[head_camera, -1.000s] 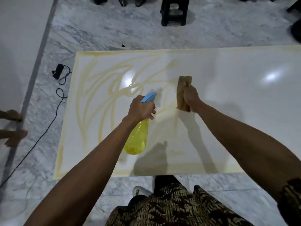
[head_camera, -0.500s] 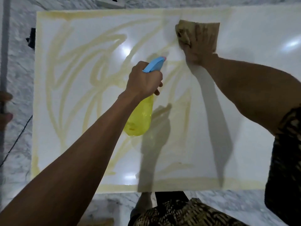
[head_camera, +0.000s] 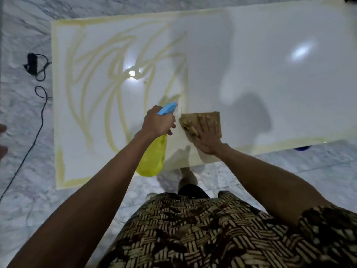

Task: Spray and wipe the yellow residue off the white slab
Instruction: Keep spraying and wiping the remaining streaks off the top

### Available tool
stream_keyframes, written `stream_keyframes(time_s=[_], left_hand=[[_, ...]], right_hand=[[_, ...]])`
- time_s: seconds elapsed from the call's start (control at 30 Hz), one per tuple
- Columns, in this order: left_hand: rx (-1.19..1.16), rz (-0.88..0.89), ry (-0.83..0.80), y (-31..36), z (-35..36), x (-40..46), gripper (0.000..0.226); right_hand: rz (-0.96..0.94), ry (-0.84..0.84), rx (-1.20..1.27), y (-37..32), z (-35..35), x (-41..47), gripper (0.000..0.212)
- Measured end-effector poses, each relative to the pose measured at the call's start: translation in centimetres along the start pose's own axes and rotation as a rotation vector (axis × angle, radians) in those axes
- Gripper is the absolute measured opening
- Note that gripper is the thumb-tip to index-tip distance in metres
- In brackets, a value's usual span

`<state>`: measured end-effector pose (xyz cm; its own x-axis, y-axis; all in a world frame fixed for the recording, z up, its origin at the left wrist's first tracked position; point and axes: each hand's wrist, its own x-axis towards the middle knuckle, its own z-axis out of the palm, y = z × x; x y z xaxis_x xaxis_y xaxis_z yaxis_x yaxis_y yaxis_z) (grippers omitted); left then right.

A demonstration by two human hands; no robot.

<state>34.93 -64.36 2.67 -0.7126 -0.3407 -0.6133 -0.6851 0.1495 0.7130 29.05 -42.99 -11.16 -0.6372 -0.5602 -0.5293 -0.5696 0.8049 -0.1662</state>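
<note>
Cloth pulled back from far edge to near edge of white slab (head_camera: pixel 270 84).
Right hand (head_camera: pixel 207 135) flat, pressing tan cloth (head_camera: pixel 212 118); left hand (head_camera: pixel 159 122) clamped on spray bottle (head_camera: pixel 152 157); yellow residue (head_camera: pixel 108 74) remaining at left.

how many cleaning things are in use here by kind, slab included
spray bottle: 1, yellow with a blue head, held in the left hand
wiping cloth: 1, brown, under the right hand
white slab: 1
total: 3
</note>
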Motion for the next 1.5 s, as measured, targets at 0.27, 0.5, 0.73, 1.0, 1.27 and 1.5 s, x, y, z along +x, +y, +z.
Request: stream_keyframes(time_s=[0.27,0.5,0.73,1.0,1.27,1.5], left_hand=[[-0.033,0.024,-0.022,-0.7,0.5,-6.4,0.039],[-0.099,0.108,0.056,3.3,-2.2,-5.1,0.041],[-0.185,0.081,0.084,6.5,-4.0,1.3,0.061],[-0.271,0.098,0.203,10.7,-7.0,13.1,0.051],[-0.186,0.092,0.285,8.7,-9.5,19.0,0.043],[-0.087,0.057,0.206,5.4,-8.6,15.3,0.056]], right_hand=[[0.245,-0.166,1.003,-6.0,-4.3,-8.1,0.057],[0.180,0.023,1.730,-4.2,-12.8,-4.3,0.051],[0.315,0.147,1.259,0.1,-19.1,6.6,0.047],[0.049,0.463,0.758,2.9,-28.9,26.7,0.027],[0.044,0.242,0.028,-0.4,-23.1,38.8,0.064],[-0.017,0.276,-0.020,-1.6,-17.5,29.8,0.060]])
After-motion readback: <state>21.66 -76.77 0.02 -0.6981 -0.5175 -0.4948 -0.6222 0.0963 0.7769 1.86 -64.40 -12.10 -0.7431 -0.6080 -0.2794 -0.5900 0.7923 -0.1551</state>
